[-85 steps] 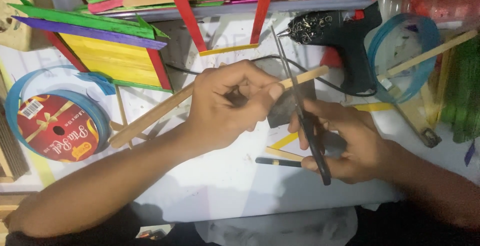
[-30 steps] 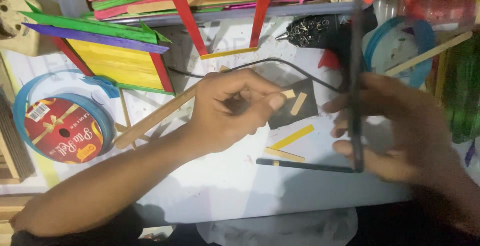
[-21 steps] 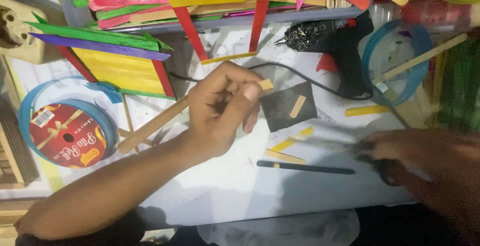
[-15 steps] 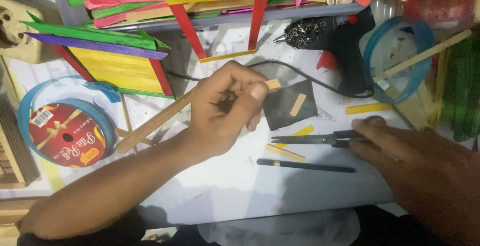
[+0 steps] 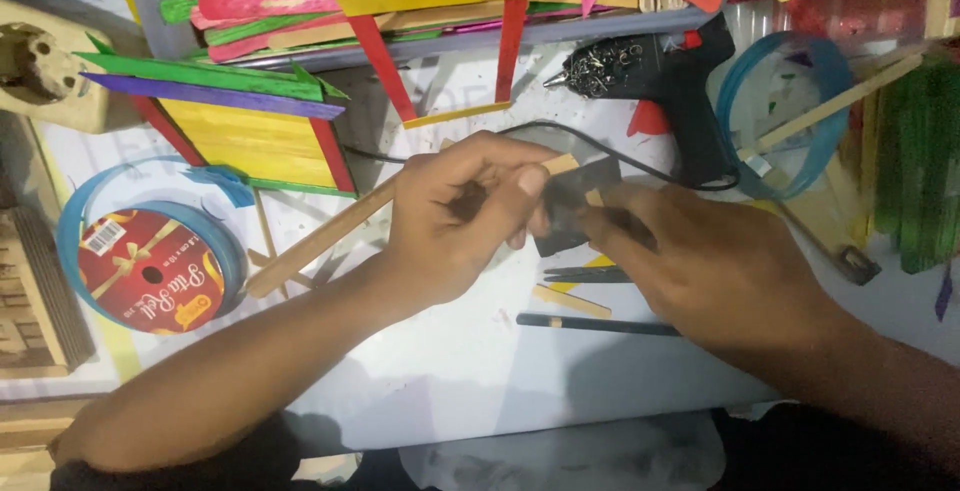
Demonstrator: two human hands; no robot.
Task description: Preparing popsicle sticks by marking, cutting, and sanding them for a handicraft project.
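My left hand [image 5: 455,221] is closed around a long plain wooden stick [image 5: 320,241] that slants down to the left; its end pokes out by my thumb. My right hand [image 5: 710,271] reaches in from the right, its fingertips on a small wooden piece [image 5: 595,196] lying on a dark square pad [image 5: 565,223]. Whether it grips the piece is hidden. Black scissors [image 5: 585,274] lie shut on the white table just under my right hand, beside a short wooden offcut [image 5: 570,301] and a dark pencil [image 5: 590,324].
A black glue gun [image 5: 670,81] rests behind the pad, its cord curving past my hands. A coloured stick panel [image 5: 250,141] and a red-and-yellow stick frame [image 5: 440,51] lie at the back left. A ribbon spool [image 5: 150,271] sits left, a blue ring [image 5: 790,111] right.
My right hand cut the stick with the scissors, laid them down on the table, and has now moved up left onto the dark pad. My left hand kept hold of the long stick.
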